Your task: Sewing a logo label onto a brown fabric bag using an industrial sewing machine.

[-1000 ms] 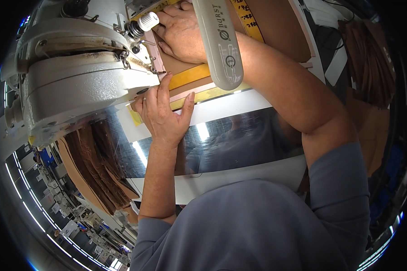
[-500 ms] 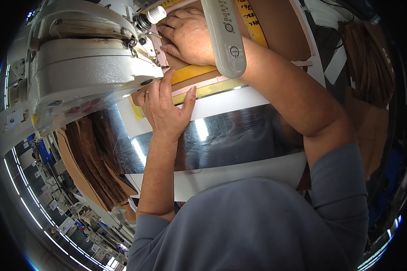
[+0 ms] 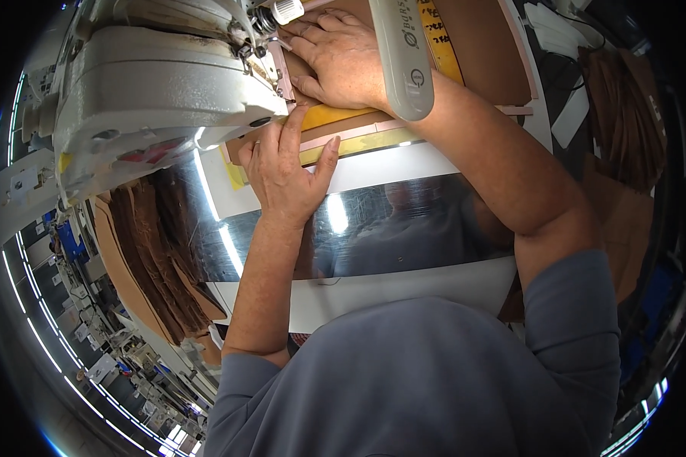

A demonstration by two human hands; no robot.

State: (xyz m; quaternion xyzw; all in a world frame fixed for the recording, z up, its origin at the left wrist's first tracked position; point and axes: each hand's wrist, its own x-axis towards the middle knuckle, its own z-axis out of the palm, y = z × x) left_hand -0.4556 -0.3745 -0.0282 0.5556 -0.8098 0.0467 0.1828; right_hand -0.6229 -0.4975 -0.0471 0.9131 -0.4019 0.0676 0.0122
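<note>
My left hand lies flat, fingers spread, on the near edge of a brown leather piece with pink and yellow strips along it. My right hand presses flat on the same brown piece further in, right beside the needle area of a grey-white sewing machine. Neither hand grips anything. A white lamp arm crosses over my right wrist and hides part of it.
A shiny metal plate covers the white table in front of me. Stacks of brown leather pieces lie at the left and at the far right. A workshop floor with machines shows at the lower left.
Both hands have slid slightly forward with the brown piece toward the machine's needle. The view has shifted, so the machine looks larger and closer.
</note>
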